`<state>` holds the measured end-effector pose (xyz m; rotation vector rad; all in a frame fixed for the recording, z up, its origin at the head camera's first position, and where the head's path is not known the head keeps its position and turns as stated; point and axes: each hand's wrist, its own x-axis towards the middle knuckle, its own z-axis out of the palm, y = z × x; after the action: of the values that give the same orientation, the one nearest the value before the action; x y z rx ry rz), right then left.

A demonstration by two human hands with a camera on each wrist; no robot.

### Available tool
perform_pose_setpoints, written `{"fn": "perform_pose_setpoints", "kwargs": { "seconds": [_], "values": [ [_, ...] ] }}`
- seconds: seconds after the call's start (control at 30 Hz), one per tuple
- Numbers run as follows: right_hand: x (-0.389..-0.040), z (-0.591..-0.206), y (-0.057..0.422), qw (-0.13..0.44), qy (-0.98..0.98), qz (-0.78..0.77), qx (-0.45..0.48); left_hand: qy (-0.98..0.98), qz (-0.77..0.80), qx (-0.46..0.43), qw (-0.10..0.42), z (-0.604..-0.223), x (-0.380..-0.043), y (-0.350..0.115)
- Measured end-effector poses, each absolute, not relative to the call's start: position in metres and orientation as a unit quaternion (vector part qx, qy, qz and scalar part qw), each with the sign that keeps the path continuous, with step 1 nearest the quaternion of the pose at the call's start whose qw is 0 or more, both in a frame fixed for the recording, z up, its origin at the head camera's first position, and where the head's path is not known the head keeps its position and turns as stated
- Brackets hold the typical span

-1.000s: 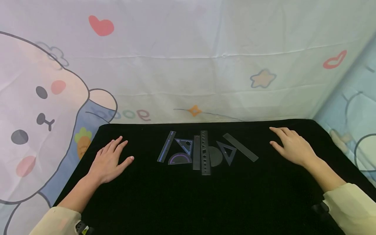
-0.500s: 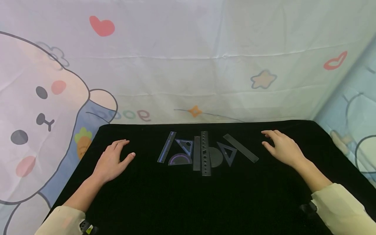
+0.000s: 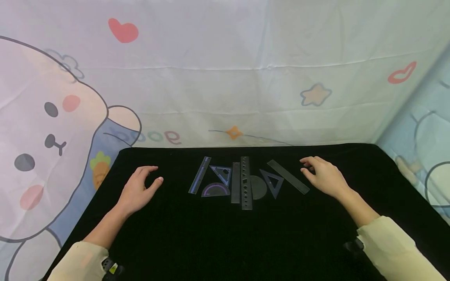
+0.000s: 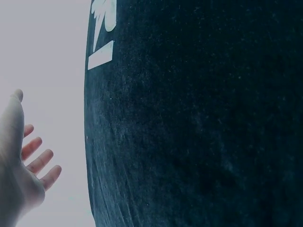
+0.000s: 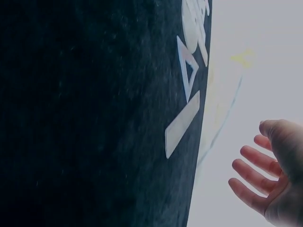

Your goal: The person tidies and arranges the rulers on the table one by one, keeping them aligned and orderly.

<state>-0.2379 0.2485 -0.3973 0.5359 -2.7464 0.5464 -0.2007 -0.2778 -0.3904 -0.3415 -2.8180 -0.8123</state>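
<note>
My left hand [image 3: 138, 191] hovers over the left of the black cloth, holding nothing, fingers loosely bent and thumb apart. Nearest to it lies a clear ruler with a blue stripe [image 3: 199, 175]. My right hand [image 3: 325, 177], also holding nothing, has relaxed fingers close to a slanted clear ruler [image 3: 289, 177]. Between the hands are a blue-edged set square [image 3: 227, 177], a protractor with a purple arc [image 3: 215, 190], a plain clear ruler [image 3: 235, 183], a ruler with cut-out shapes [image 3: 247, 199], a round clear disc [image 3: 259, 188] and a second triangular set square [image 3: 273, 187].
A black cloth [image 3: 225, 242] covers the table. Behind it hangs a pale printed curtain [image 3: 218, 78] with a cartoon animal at the left, and another curtain [image 3: 432, 128] closes the right side.
My right hand has moved left, toward the slanted ruler, and its fingers have bent more. My left hand has shifted slightly right, its fingers less spread. The drawing tools stay put.
</note>
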Motion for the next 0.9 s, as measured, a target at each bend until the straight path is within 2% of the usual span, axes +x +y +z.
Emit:
{"fn": "perform_pose_setpoints", "kwargs": {
  "seconds": [0.33, 0.7, 0.9],
  "values": [
    [-0.246, -0.397, 0.227, 0.124, -0.950, 0.219, 0.187, -0.938, -0.326, -0.087, 0.082, -0.394, -0.206, -0.276],
    [-0.251, -0.399, 0.200, 0.105, -0.940, 0.269, 0.184, -0.923, -0.380, -0.045, 0.045, -0.402, -0.211, -0.277],
    [-0.253, -0.403, 0.189, 0.075, -0.934, 0.307, 0.165, -0.918, -0.394, -0.023, 0.033, -0.405, -0.212, -0.275]
  ]
}}
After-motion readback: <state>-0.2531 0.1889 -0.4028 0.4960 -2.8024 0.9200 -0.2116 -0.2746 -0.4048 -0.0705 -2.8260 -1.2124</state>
